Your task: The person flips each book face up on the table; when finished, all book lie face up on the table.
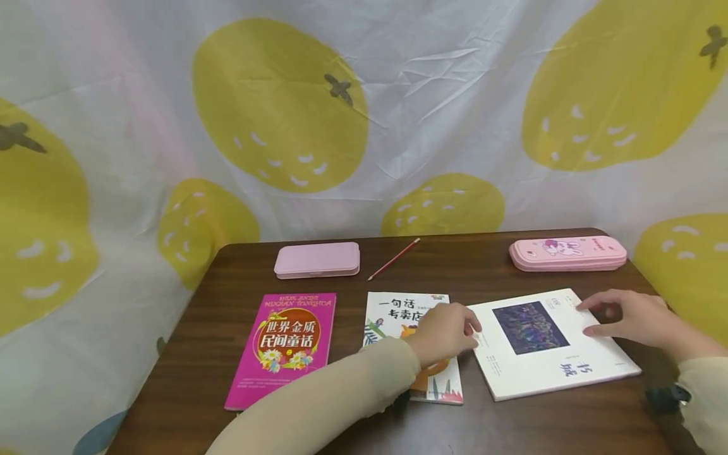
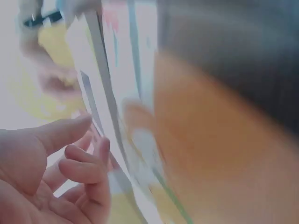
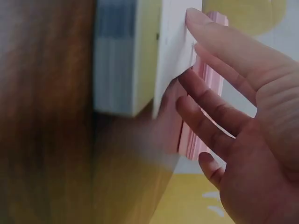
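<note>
A white book (image 1: pixel 534 373) with a dark picture on its cover lies slightly turned on the right half of the table. My right hand (image 1: pixel 634 319) is at its right side, thumb and forefinger on the cover near the edge. In the right wrist view the cover (image 3: pixel 175 51) stands a little apart from the page block (image 3: pixel 114 60), beside my fairly straight fingers. At the left side of the white book is my left hand (image 1: pixel 446 332), loosely bent, fingertips right at the edge. Its wrist and sleeve overlap a picture book (image 1: pixel 398 306) with an orange figure.
A magenta storybook (image 1: pixel 244 385) lies at the left. Along the back of the table are a plain pink case (image 1: pixel 317 259), a red pencil (image 1: pixel 394 259) and a pink pencil case (image 1: pixel 569 253) with a rabbit. A fruit-print curtain (image 1: pixel 375 126) hangs behind.
</note>
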`<state>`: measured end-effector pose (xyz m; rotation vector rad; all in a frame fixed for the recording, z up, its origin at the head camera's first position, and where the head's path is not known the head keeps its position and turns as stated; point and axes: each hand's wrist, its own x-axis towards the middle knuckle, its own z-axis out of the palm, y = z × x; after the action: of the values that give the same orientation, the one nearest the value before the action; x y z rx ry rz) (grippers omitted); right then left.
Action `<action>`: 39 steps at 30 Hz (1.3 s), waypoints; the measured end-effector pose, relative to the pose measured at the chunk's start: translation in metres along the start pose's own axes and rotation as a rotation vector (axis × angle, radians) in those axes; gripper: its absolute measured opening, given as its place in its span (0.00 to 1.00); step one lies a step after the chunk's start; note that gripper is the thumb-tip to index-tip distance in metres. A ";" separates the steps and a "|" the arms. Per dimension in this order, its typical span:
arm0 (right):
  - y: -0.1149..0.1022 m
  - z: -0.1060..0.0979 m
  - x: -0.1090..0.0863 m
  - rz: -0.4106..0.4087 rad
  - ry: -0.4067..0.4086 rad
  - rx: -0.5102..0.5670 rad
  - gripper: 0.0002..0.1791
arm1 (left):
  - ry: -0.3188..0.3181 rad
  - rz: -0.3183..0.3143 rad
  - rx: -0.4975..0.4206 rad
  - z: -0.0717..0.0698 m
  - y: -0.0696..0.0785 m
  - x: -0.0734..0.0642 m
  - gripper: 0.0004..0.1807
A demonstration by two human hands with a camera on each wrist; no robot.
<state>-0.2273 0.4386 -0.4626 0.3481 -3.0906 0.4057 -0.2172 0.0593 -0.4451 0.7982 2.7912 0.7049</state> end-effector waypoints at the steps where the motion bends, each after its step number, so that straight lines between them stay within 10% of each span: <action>1: 0.000 0.000 -0.002 -0.005 -0.001 0.000 0.30 | 0.016 -0.013 -0.016 -0.001 -0.003 0.004 0.10; 6: 0.005 0.001 -0.014 -0.038 -0.023 0.033 0.26 | 0.059 -0.066 -0.088 -0.001 -0.012 0.023 0.14; 20: 0.024 0.002 -0.037 -0.322 -0.120 0.289 0.30 | 0.083 -0.198 0.072 -0.002 -0.014 0.034 0.17; 39: 0.049 0.008 -0.024 -0.366 -0.004 0.366 0.24 | 0.002 -0.117 0.187 0.000 -0.013 0.019 0.17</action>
<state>-0.2146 0.4876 -0.4835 0.8970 -2.8493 0.9478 -0.2392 0.0600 -0.4514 0.6554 2.9084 0.4313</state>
